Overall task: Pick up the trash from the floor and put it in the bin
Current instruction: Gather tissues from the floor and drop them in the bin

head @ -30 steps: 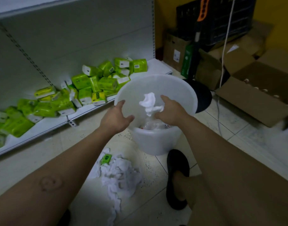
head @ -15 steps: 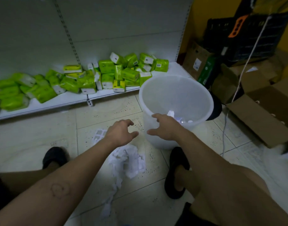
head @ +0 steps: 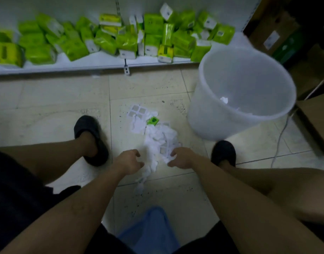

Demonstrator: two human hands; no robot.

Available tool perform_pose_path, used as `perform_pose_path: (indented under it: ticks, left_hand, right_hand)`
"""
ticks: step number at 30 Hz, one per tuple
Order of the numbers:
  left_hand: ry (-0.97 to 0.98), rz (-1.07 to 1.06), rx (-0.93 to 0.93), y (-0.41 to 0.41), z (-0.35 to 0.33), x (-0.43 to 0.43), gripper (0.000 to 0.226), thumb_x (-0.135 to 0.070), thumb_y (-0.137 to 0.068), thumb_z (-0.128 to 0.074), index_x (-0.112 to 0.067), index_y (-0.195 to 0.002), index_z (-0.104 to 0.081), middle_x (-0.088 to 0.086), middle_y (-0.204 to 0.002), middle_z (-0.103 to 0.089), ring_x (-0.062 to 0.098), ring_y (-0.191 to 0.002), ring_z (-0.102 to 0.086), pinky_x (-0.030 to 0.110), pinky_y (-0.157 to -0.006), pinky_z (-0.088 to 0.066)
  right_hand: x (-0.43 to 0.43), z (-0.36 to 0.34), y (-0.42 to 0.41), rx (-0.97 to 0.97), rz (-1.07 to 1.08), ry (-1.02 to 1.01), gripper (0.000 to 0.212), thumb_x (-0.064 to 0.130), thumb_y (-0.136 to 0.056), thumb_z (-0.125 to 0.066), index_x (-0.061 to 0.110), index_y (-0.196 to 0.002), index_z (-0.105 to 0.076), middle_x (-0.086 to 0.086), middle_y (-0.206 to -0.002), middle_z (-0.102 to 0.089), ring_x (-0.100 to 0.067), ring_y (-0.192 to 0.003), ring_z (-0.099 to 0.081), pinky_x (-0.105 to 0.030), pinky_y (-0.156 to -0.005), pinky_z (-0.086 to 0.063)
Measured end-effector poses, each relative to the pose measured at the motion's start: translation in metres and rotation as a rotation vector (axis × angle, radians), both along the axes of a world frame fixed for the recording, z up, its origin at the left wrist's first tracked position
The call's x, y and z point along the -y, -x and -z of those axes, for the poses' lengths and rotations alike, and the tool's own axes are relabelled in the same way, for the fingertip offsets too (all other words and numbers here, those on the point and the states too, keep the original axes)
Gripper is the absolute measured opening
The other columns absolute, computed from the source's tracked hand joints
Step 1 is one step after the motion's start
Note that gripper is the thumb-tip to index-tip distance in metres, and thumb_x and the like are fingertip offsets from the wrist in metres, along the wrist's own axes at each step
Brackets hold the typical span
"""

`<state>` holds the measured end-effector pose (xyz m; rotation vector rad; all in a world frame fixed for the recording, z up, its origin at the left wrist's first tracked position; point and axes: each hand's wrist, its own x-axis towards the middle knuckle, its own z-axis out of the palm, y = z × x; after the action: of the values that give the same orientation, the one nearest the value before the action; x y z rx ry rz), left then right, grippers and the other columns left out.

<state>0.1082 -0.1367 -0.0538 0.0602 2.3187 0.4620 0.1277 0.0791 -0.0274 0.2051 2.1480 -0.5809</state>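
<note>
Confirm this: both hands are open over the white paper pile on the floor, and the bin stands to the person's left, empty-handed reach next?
Not quite. In the head view the bin stands to the person's right, not left. The left hand and right hand are open at the white paper pile.

Dim, murky room; brightest glow on the floor tiles (head: 157, 173) (edges blurred, bowed).

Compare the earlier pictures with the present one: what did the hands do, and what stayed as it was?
Both hands left the bin, where the right hand let a paper wad drop in, and came down to the floor. The left hand and right hand now flank the paper pile, open and holding nothing. The bin, the pile and the green packs on the shelf stayed put.
</note>
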Motion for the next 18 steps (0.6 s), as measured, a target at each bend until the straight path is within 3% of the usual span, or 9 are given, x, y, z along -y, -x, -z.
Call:
perform_pose_path:
  ticks: [6,11,14,18]
  left_hand:
    - [0.120,0.081,0.291,-0.033,0.066,0.020,0.048,-0.036,-0.086,-0.061,-0.016,-0.129,-0.054,0.010,-0.130,-0.056,0.025,-0.112,-0.056,0.031,-0.086,-0.045]
    - [0.104,0.251,0.468,-0.030,0.113,-0.004,0.057,-0.034,-0.090,-0.058,-0.019,-0.143,-0.041,0.007,-0.149,-0.041,0.025,-0.130,-0.045,0.032,-0.102,-0.039]
    - [0.044,0.192,0.556,-0.043,0.139,-0.011,0.064,-0.027,-0.092,-0.056,-0.018,-0.149,-0.029,0.006,-0.154,-0.032,0.024,-0.133,-0.041,0.027,-0.102,-0.037]
    - [-0.055,0.046,0.474,-0.058,0.162,-0.008,0.067,-0.020,-0.091,-0.052,-0.017,-0.151,-0.021,0.006,-0.154,-0.031,0.026,-0.132,-0.042,0.028,-0.103,-0.038]
  right_hand:
    - [0.051,0.069,-0.010,0.120,0.001,0.106,0.063,0.034,-0.088,-0.062,0.009,-0.141,-0.039,-0.013,-0.150,-0.036,-0.029,-0.134,-0.039,-0.035,-0.106,-0.035]
    - [0.064,0.127,-0.019,0.198,0.152,0.156,0.054,0.020,-0.087,-0.059,0.015,-0.138,-0.043,-0.016,-0.135,-0.053,-0.029,-0.116,-0.055,-0.024,-0.083,-0.041]
    - [0.063,0.152,-0.022,0.241,0.205,0.182,0.058,0.011,-0.088,-0.054,0.017,-0.143,-0.037,-0.016,-0.139,-0.049,-0.029,-0.122,-0.051,-0.024,-0.090,-0.041]
    - [0.070,0.178,-0.015,0.300,0.194,0.256,0.067,0.008,-0.086,-0.055,0.022,-0.147,-0.031,-0.017,-0.144,-0.043,-0.032,-0.124,-0.049,-0.025,-0.091,-0.040]
